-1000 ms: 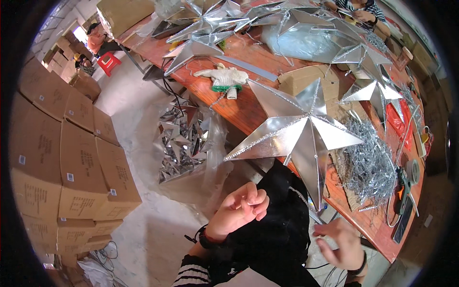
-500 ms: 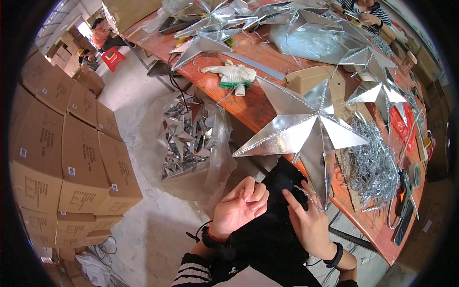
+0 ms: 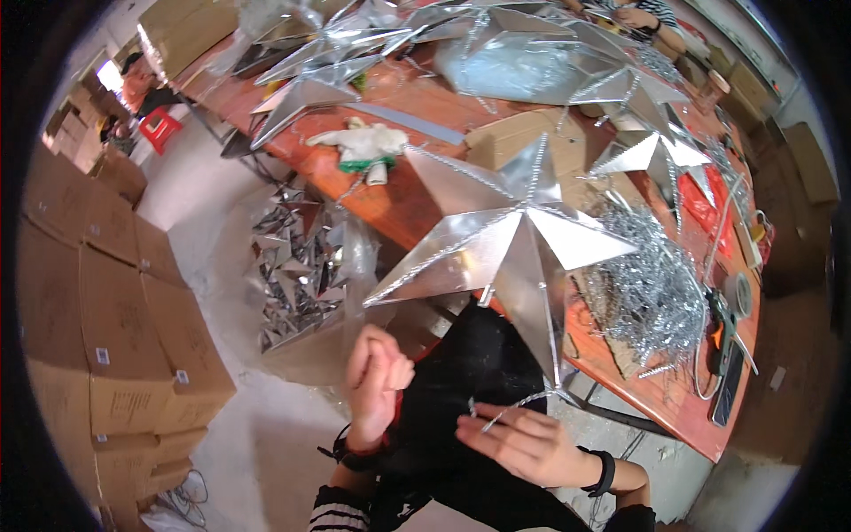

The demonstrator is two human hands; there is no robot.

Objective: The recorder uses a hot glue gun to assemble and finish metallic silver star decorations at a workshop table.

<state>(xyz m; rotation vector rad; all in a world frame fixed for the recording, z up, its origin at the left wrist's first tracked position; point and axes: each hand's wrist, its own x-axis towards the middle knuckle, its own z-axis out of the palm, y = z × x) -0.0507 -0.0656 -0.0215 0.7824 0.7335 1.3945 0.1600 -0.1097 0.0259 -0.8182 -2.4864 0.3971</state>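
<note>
A large silver foil star (image 3: 483, 244) rests on the near edge of the table, its lowest point hanging over the side toward me. From that tip a thin silver tinsel cord (image 3: 516, 406) runs to my right hand (image 3: 523, 445), which pinches it between thumb and fingers above my black-clad lap. My left hand (image 3: 377, 383) is raised to the left of the star's lower tip, fingers curled in; whether anything small is inside is hidden. On the table right of the star lies a tangled heap of silver tinsel (image 3: 651, 284).
More silver stars (image 3: 651, 160) and a white work glove (image 3: 363, 144) lie on the orange-red table (image 3: 390, 211). At the right edge are a glue gun (image 3: 722, 341) and a tape roll (image 3: 737, 294). A plastic bag of silver pieces (image 3: 297, 275) stands left, beside stacked cartons (image 3: 128, 337).
The view has swung, shifting the scene leftward. My right hand has come away from the star's lower tip, drawing the cord out toward the left. My left hand stays curled.
</note>
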